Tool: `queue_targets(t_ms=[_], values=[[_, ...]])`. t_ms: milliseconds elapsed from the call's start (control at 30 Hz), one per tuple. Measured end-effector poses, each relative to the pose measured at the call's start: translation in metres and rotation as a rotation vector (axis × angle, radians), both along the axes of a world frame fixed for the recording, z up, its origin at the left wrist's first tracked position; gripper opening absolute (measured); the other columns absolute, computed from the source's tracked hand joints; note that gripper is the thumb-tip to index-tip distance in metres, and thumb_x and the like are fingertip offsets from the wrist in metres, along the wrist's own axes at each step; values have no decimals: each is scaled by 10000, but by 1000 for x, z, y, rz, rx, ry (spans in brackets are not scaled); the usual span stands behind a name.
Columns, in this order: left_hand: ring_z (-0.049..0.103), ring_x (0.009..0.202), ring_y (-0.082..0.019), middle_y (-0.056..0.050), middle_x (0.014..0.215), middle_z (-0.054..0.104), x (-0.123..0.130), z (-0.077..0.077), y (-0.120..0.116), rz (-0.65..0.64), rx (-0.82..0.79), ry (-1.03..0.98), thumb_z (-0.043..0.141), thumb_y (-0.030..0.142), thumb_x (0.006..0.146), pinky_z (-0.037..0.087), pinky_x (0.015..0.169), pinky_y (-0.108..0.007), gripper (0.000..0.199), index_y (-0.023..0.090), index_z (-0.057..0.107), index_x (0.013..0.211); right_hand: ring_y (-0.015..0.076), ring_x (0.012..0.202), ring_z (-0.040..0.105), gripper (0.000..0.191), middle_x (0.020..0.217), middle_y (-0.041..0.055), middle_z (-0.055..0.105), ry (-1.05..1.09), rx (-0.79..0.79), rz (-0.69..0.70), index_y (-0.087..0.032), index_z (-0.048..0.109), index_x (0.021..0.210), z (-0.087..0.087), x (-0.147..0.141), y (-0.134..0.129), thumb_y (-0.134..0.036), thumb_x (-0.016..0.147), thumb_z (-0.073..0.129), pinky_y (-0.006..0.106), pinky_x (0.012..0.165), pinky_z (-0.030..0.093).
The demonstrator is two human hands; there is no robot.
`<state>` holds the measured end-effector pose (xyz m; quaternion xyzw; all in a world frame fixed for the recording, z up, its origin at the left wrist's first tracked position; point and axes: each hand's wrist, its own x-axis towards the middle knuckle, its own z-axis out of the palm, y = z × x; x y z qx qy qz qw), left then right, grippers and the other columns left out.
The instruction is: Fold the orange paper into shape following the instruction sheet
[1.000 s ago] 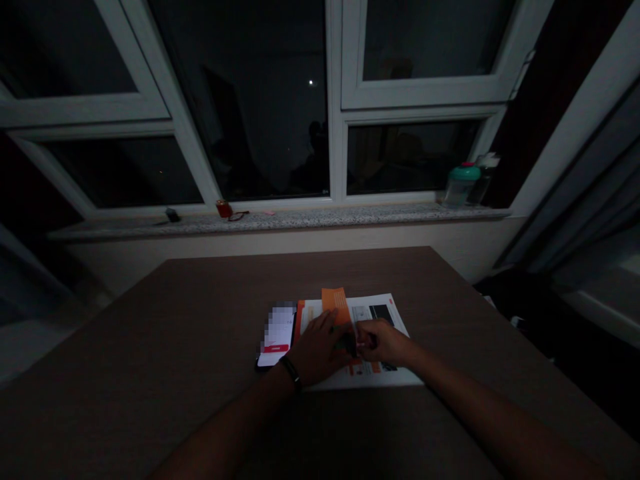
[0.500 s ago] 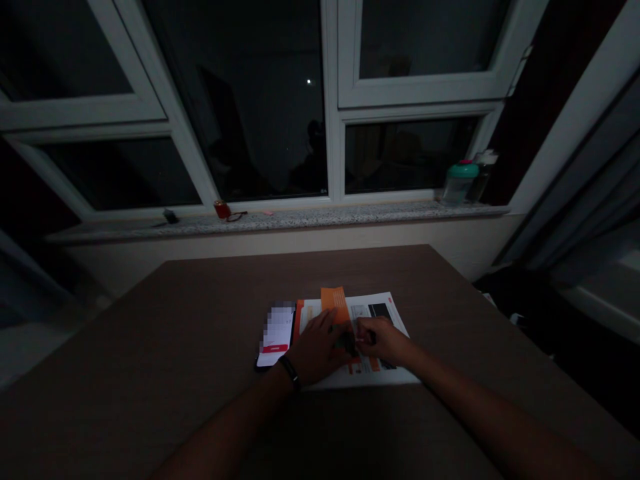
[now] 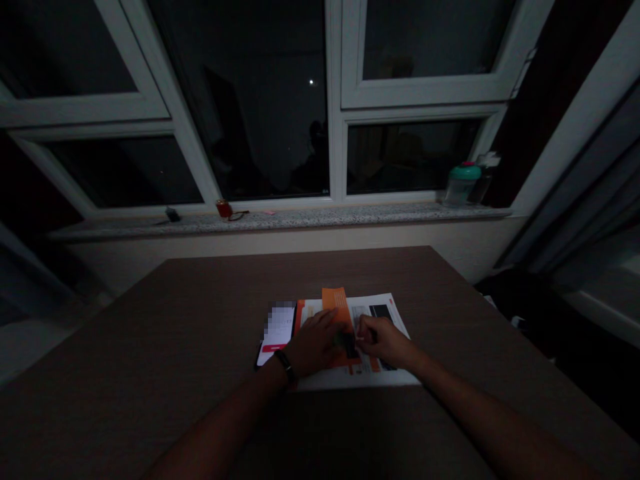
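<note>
A printed sheet or booklet (image 3: 397, 319) in white, orange and black lies flat on the table. Across it runs an orange strip of paper (image 3: 334, 297), its far end sticking out past the sheet's top edge. My left hand (image 3: 316, 343), a dark band on its wrist, rests on the strip with its fingers stretched out. Just right of the strip, my right hand (image 3: 381, 340) is closed in a pinch over the sheet. Something small and pale shows at its fingertips, too dim to name. A lit phone (image 3: 280, 327) lies left of my left hand, partly behind the wrist.
The brown table (image 3: 210, 300) reaches toward a wall under a window. Along the granite sill (image 3: 305, 217) stand a small red jar (image 3: 223, 209), a small dark item (image 3: 173, 215) and a green-lidded bottle (image 3: 463, 183) beside a clear one. Curtains hang at the right.
My left hand has slid slightly left, and its thumb has drawn back from the lower part of the strip. My right hand keeps its pinch in nearly the same place.
</note>
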<state>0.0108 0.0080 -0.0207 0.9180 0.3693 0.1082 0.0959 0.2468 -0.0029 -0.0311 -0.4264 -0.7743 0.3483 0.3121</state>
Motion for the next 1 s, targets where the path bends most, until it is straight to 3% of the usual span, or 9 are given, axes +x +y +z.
queue_targets(t_ms=[167, 500, 800, 1000], values=[[295, 1410, -319, -83, 1538, 332, -2, 5, 0, -14, -41, -37, 639, 332, 874, 320, 1113, -517, 505, 287, 478, 1351, 90, 527, 443, 146, 564, -76, 483, -3, 33, -46, -193, 494, 717, -7, -2, 4, -152, 752, 630, 178, 497, 306], [323, 1394, -321, -107, 1531, 338, -2, 2, 1, -13, -13, -27, 663, 317, 857, 326, 1111, -501, 523, 269, 486, 1347, 92, 539, 479, 189, 607, -57, 539, -7, -65, 155, -191, 468, 632, 3, 1, -4, -127, 666, 643, 181, 494, 328], [285, 1413, -324, -107, 1527, 337, 8, 3, -8, -1, 13, -54, 619, 398, 896, 282, 1132, -524, 476, 246, 475, 1323, 123, 651, 543, 142, 706, -30, 566, -165, 225, 65, -200, 533, 747, 0, 1, 3, -78, 705, 593, 195, 576, 344], [332, 1379, -308, -106, 1449, 424, 11, 4, -13, 15, 38, -76, 648, 386, 884, 304, 1128, -490, 464, 235, 482, 1291, 122, 612, 521, 146, 669, -30, 544, -151, 305, 206, -205, 502, 689, 1, 3, -1, -83, 713, 580, 211, 593, 351]])
